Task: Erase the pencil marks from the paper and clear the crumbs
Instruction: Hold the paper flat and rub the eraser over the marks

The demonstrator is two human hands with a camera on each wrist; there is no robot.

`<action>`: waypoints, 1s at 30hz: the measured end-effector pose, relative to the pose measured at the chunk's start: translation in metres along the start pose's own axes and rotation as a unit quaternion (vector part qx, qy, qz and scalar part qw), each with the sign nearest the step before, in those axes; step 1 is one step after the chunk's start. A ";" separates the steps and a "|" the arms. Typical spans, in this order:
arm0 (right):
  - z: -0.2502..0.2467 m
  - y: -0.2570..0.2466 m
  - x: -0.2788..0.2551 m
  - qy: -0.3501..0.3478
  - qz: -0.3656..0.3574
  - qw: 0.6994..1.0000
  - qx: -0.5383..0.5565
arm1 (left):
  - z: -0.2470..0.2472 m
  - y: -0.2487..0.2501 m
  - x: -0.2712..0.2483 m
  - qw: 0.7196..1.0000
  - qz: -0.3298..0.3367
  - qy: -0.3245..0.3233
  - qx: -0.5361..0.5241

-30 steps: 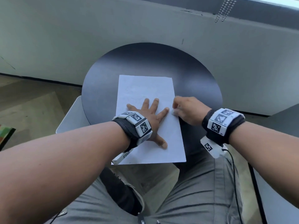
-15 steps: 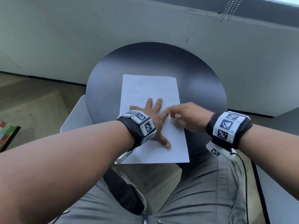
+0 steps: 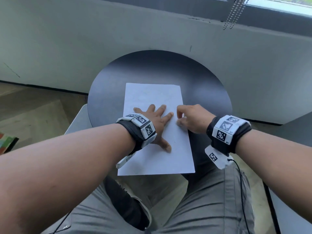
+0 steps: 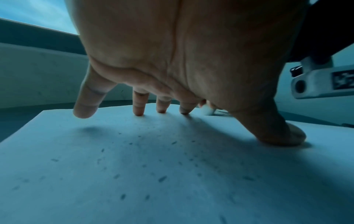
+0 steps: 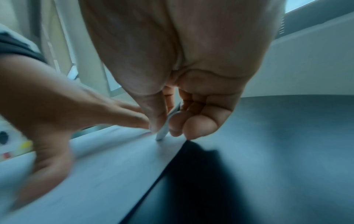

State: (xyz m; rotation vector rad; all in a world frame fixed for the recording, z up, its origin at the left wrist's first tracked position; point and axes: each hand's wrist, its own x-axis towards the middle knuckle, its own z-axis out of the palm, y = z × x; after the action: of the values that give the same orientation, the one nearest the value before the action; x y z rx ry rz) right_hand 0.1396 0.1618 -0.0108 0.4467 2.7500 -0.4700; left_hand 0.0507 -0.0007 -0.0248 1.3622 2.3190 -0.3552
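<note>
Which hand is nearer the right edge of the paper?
Right. The right hand pinches an eraser down at the right edge of the paper; the left hand presses flat, farther toward its middle.

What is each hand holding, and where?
The right hand pinches a thin white eraser near its tip. The left hand holds nothing, pressing flat on the paper.

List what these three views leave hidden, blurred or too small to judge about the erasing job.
- Eraser: hidden in the head view behind the right hand; only a blurred white sliver in the right wrist view.
- Pencil marks: too faint on the paper in the head view.
- Specks: crumbs or marks, cannot tell in the left wrist view.
- Paper beneath the left hand: covered.
</note>
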 end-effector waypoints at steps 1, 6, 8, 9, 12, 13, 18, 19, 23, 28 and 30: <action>0.004 -0.005 -0.007 -0.016 -0.027 0.999 -0.009 | 0.001 -0.001 0.001 1.000 -0.005 -0.005 -0.009; 0.006 -0.015 -0.014 -0.047 -0.072 0.996 -0.034 | 0.008 0.000 -0.001 0.999 -0.006 -0.013 -0.032; -0.002 -0.008 0.003 -0.002 0.002 1.000 -0.003 | 0.010 0.000 -0.001 1.000 -0.010 -0.010 -0.028; -0.005 -0.006 0.008 0.015 0.018 1.000 0.002 | 0.010 0.000 -0.001 1.000 -0.012 -0.009 -0.028; 0.002 -0.012 -0.002 -0.003 -0.025 0.999 -0.022 | 0.012 -0.002 -0.002 0.999 -0.014 -0.007 -0.038; 0.007 -0.015 -0.010 -0.028 -0.061 0.997 -0.031 | 0.012 -0.002 -0.002 0.999 -0.011 -0.005 -0.044; 0.003 -0.015 -0.002 -0.010 -0.062 0.996 -0.065 | 0.013 -0.001 -0.001 0.999 -0.009 -0.003 -0.050; -0.002 -0.012 0.007 0.010 -0.019 0.999 -0.046 | 0.013 -0.002 -0.001 0.999 -0.012 -0.003 -0.046; -0.002 -0.008 0.012 0.025 0.019 0.999 -0.030 | 0.012 0.000 -0.003 0.999 -0.019 -0.006 -0.045; 0.012 -0.021 -0.024 -0.078 -0.116 0.987 -0.076 | 0.010 0.002 -0.005 0.998 -0.012 -0.010 -0.056; 0.006 -0.015 -0.012 -0.042 -0.060 0.996 -0.053 | 0.010 0.002 -0.004 0.999 -0.010 -0.009 -0.050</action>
State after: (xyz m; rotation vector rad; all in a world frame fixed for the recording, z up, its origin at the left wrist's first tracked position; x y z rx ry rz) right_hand 0.1468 0.1430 -0.0078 0.2309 2.7144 -0.3592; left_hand 0.0559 -0.0068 -0.0319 1.2836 2.3052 -0.2515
